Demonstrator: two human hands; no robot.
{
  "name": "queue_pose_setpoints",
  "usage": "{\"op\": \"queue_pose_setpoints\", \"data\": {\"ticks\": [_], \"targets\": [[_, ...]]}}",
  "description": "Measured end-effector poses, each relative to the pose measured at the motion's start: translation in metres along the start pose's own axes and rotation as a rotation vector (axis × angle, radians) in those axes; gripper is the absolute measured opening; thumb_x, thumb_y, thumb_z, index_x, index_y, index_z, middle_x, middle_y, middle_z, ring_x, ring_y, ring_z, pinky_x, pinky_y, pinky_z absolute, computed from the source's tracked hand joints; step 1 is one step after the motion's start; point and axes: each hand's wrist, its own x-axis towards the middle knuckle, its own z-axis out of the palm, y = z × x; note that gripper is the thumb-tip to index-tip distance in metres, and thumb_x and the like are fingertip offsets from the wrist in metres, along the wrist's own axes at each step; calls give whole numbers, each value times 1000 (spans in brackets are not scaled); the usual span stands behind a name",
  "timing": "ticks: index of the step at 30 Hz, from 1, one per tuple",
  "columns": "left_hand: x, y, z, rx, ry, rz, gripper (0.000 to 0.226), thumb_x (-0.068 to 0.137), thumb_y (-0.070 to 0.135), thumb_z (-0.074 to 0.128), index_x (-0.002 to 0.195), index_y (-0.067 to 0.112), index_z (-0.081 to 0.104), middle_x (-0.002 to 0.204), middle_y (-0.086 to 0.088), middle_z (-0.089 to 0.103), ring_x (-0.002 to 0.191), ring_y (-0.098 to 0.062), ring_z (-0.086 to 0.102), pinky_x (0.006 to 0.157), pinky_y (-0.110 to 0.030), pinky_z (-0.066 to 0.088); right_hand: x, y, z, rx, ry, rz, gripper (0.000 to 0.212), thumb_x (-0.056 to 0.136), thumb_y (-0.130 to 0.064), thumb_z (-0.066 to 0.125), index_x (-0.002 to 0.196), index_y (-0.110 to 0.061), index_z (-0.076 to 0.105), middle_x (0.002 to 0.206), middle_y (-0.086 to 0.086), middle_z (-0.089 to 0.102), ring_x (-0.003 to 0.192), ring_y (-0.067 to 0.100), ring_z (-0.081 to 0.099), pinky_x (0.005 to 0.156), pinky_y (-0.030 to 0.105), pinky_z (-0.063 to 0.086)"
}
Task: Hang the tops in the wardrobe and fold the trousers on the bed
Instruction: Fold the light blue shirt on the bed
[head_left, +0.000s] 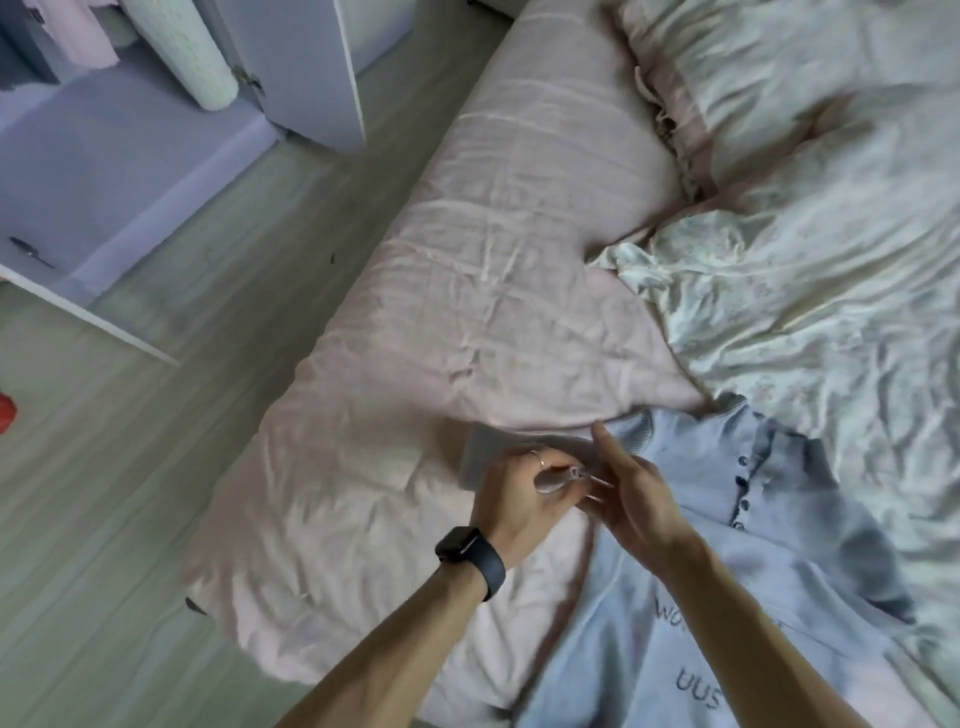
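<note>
A light blue polo top (727, 561) with buttons and dark lettering lies flat on the bed's pink sheet (467, 270), its collar pointing away from me. My left hand (524, 499), with a dark watch on the wrist, grips a small pale rounded object (558, 478) over the top's left sleeve (480, 457); blur hides what the object is. My right hand (631, 493) hovers beside it at the top's shoulder, thumb up and fingers straight, touching the fabric near thin metal wires. No trousers are in view.
The open wardrobe (104, 171) stands at the upper left, its door (311, 67) swung out over the wooden floor (130, 467). A pink garment (88, 31) and a white roll (197, 52) are inside. A crumpled white duvet (810, 270) and pillows cover the bed's right side.
</note>
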Motion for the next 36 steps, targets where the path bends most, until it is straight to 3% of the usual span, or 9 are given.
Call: {"op": "queue_pose_setpoints", "data": {"ticks": [4,10,15,19,21,24,26,32,36], "targets": [[-11,33,76,65,-164,59,19,86,43,64,102,35,72,103,22,71,99,7,63,84,-22,53,-38,-1,-87,22,260,-54,15,96,-9,62,94,-7,77,91,15,73,80,23,71,63,28,57],[-12,26,144,584,-16,330,37,90,24,67,127,17,66,139,-4,58,129,-23,53,107,-41,45,-84,34,-256,-103,643,-152,21,93,-11,64,85,-24,77,83,-1,74,80,17,66,68,28,51],[-13,-14,188,962,-313,213,59,98,38,54,154,29,37,164,-1,23,150,-27,25,120,-48,25,-89,95,-361,-307,901,-61,15,93,-22,63,99,-25,76,95,4,74,87,24,66,68,30,44],[-3,-37,220,1245,-500,-42,55,103,51,29,156,47,15,168,9,0,154,-20,-5,123,-48,7,-78,124,-396,-538,960,41,32,96,-31,57,125,-19,64,125,16,65,115,39,58,93,44,47],[-1,-39,229,1303,-432,-51,52,102,47,30,154,46,23,167,7,8,153,-23,2,121,-49,13,-76,138,-389,-789,996,-197,44,96,-31,55,136,-13,54,138,17,52,125,40,48,103,49,40],[-9,-40,246,1372,-338,-23,56,100,45,34,155,43,24,165,0,19,151,-32,11,120,-52,11,-74,170,-375,-1260,722,-531,61,99,-40,43,155,-20,33,163,11,26,151,31,23,119,49,22],[-15,-44,251,1421,-332,-49,62,100,49,31,157,45,7,168,2,6,153,-30,2,120,-54,7,-69,190,-381,-1399,564,-509,61,101,-48,32,159,-29,27,168,5,15,155,27,12,121,54,14],[-45,-48,234,1320,-200,-46,63,97,41,38,157,38,18,167,-1,8,153,-29,12,118,-56,16,-63,201,-386,-1345,587,-289,62,99,-47,34,158,-28,29,167,6,17,155,26,12,119,62,11],[-113,-60,205,1055,40,-403,70,98,36,53,158,19,22,159,-17,26,139,-38,36,111,-49,33,-107,223,-359,-1094,704,-136,82,92,-44,61,159,-14,24,164,16,21,152,35,17,118,56,22]]}}
